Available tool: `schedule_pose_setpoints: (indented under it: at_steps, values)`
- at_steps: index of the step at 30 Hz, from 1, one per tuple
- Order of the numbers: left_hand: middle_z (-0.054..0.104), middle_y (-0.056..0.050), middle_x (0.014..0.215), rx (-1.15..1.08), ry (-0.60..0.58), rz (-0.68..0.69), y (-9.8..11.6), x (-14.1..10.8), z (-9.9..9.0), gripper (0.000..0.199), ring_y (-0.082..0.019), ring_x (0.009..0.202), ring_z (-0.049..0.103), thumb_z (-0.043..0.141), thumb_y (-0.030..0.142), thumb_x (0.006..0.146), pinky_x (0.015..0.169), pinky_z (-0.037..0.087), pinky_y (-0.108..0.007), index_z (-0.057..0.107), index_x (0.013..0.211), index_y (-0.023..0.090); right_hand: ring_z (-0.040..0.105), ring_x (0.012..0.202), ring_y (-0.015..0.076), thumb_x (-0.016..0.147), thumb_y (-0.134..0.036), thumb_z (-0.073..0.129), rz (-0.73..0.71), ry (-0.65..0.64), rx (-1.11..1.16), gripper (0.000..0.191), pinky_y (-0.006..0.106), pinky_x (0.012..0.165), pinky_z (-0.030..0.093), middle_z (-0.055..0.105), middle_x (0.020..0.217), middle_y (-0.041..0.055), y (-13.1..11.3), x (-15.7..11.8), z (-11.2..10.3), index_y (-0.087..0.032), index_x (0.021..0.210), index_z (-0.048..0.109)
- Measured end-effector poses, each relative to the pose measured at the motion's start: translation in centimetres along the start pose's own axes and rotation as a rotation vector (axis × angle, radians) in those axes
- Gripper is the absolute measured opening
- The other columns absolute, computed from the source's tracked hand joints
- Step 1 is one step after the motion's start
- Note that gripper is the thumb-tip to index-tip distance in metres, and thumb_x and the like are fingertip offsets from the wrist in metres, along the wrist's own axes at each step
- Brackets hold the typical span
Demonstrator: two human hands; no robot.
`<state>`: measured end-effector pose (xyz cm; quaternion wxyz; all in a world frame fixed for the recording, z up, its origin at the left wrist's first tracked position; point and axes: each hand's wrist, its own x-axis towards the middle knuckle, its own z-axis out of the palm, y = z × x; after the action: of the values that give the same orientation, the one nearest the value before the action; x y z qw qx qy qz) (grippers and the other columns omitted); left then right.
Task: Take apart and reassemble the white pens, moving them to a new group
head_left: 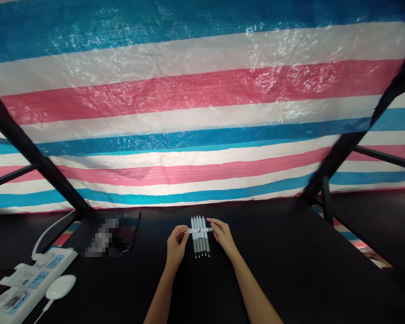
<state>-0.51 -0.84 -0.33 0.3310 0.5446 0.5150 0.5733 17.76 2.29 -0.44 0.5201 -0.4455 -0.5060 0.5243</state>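
Observation:
Several white and grey pens point(200, 245) lie side by side on the black table point(202, 292), their tips toward me. Across their upper halves runs a narrow white strip point(200, 230). My left hand point(177, 243) pinches the strip's left end between thumb and fingers, just beside the pens. At the right end, my right hand point(223, 235) holds the strip between thumb and fingers, with one finger reaching toward the tops of the pens.
At the left stand a white power strip point(37, 281) with plugs and a round white charger point(61, 286) on a cable. Behind it lies a dark, partly blurred object point(131, 231). Black frame bars point(37, 157) and a striped sheet point(189, 99) rise beyond the table.

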Motion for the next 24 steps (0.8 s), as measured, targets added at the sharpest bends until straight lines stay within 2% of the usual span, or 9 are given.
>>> schedule_pose_setpoints:
  at_steps: [6,8,11,15,18,20,22,24]
  values:
    - [0.068,-0.007,0.082,0.030,0.047,0.057,0.6,-0.2,0.2,0.028,-0.020,0.079,0.066,0.062,0.045,0.073,0.071,0.052,-0.031,0.063,0.081,0.018,0.027,0.030,0.0067,0.075,-0.047,0.056,0.012,-0.005,0.005,0.055,0.019,0.035,0.020,0.035,0.033,-0.0092,-0.1,0.0,-0.2,-0.008,0.112,0.064]
    - [0.067,-0.007,0.084,-0.027,0.091,0.026,0.5,-0.1,0.1,0.031,-0.021,0.081,0.066,0.064,0.046,0.071,0.072,0.052,-0.032,0.062,0.083,0.018,0.029,0.030,0.0071,0.078,-0.047,0.053,0.004,-0.048,-0.001,0.058,0.019,0.036,0.023,0.040,0.033,-0.0084,-0.1,-0.1,-0.1,-0.008,0.120,0.059]
    - [0.069,-0.007,0.083,-0.163,0.164,-0.098,0.1,0.2,-0.2,0.039,-0.020,0.080,0.067,0.068,0.047,0.067,0.075,0.053,-0.033,0.060,0.091,0.017,0.039,0.035,0.0089,0.081,-0.047,0.052,-0.006,-0.179,-0.037,0.058,0.020,0.040,0.031,0.053,0.041,-0.0042,-0.2,-0.5,0.1,-0.011,0.126,0.054]
    - [0.070,-0.008,0.084,-0.302,0.226,-0.220,-0.3,0.5,-0.3,0.048,-0.020,0.079,0.067,0.070,0.048,0.065,0.076,0.053,-0.034,0.060,0.099,0.015,0.048,0.042,0.0116,0.081,-0.047,0.056,-0.054,-0.307,-0.169,0.044,0.022,0.046,0.036,0.060,0.048,0.0001,-0.4,-1.1,0.5,-0.013,0.106,0.069]
    - [0.071,-0.009,0.087,-0.341,0.179,-0.244,-0.1,0.6,0.2,0.049,-0.021,0.086,0.067,0.069,0.048,0.066,0.078,0.052,-0.034,0.060,0.102,0.014,0.048,0.044,0.0122,0.081,-0.048,0.056,-0.124,-0.303,-0.263,0.041,0.023,0.047,0.037,0.061,0.049,0.0000,-0.5,-1.4,0.6,-0.015,0.100,0.072]
    - [0.072,-0.009,0.086,-0.392,0.145,-0.270,0.1,0.7,0.8,0.055,-0.020,0.086,0.067,0.070,0.045,0.067,0.079,0.052,-0.035,0.056,0.111,0.016,0.047,0.045,0.0121,0.082,-0.048,0.055,-0.146,-0.300,-0.320,0.040,0.022,0.048,0.036,0.060,0.049,-0.0005,-0.5,-1.4,0.6,-0.016,0.097,0.073]
    - [0.071,-0.007,0.082,-0.470,0.172,-0.295,0.3,0.9,1.2,0.061,-0.018,0.080,0.067,0.072,0.042,0.067,0.077,0.052,-0.033,0.051,0.119,0.017,0.046,0.045,0.0116,0.083,-0.049,0.054,-0.149,-0.294,-0.372,0.039,0.022,0.048,0.034,0.058,0.048,-0.0008,-0.4,-1.4,0.6,-0.016,0.091,0.074]
    - [0.070,-0.005,0.078,-0.560,0.231,-0.322,0.2,1.3,1.3,0.059,-0.014,0.073,0.065,0.074,0.040,0.066,0.072,0.051,-0.028,0.053,0.117,0.017,0.046,0.046,0.0118,0.083,-0.049,0.052,-0.162,-0.250,-0.416,0.040,0.022,0.048,0.034,0.057,0.051,-0.0007,-0.3,-1.3,0.6,-0.016,0.086,0.074]
